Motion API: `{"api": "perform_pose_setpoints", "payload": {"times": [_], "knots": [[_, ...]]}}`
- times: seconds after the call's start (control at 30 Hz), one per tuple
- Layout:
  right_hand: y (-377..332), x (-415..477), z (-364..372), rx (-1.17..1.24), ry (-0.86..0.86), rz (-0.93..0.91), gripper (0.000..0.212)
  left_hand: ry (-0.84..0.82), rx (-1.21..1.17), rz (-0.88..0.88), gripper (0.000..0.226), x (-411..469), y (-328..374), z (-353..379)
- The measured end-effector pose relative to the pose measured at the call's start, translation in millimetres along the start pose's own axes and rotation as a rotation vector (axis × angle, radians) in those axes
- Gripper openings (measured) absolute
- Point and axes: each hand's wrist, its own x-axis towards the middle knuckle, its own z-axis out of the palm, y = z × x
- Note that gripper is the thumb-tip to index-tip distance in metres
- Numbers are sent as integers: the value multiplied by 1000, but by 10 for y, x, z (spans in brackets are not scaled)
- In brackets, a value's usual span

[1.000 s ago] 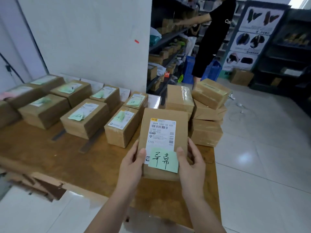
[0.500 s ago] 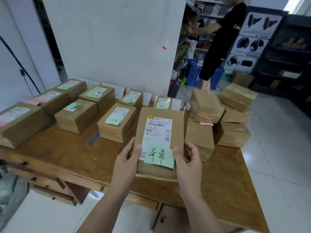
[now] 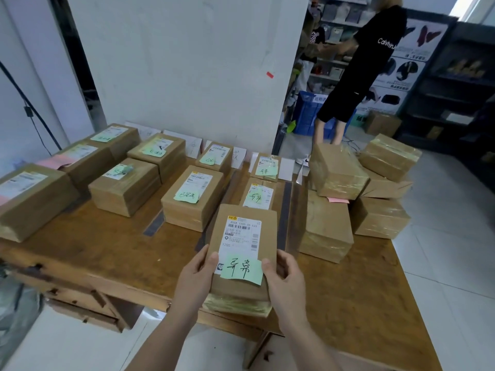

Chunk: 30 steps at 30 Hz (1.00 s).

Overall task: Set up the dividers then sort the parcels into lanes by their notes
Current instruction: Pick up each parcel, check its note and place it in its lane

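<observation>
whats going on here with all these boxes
A person grips a parcel with the left hand and the right hand above the near edge of the wooden table, with its green note facing up. Beyond it, sorted parcels with notes lie in lanes split by dark strips. A pile of taped parcels sits at the right.
</observation>
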Motion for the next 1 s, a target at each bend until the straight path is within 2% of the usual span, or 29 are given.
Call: {"api": "perform_pose_setpoints", "payload": {"times": [0.13,0.2,0.4,0.73,1.0], "knots": [[191,126,35,-128,1,33,40,-15,62,-50,42,158,-114,49],[264,162,56,-177,-3,50,42,-17,81,-69,42,234,-168,69],[356,251,48,-326,1,54,28,-57,151,-119,48,444,-301,87],[437,403,252,-434,56,122,25,-176,278,-131,49,747,-323,68],[492,437,331,-500,106,89,27,-183,438,-67,50,867,-343,100]]}}
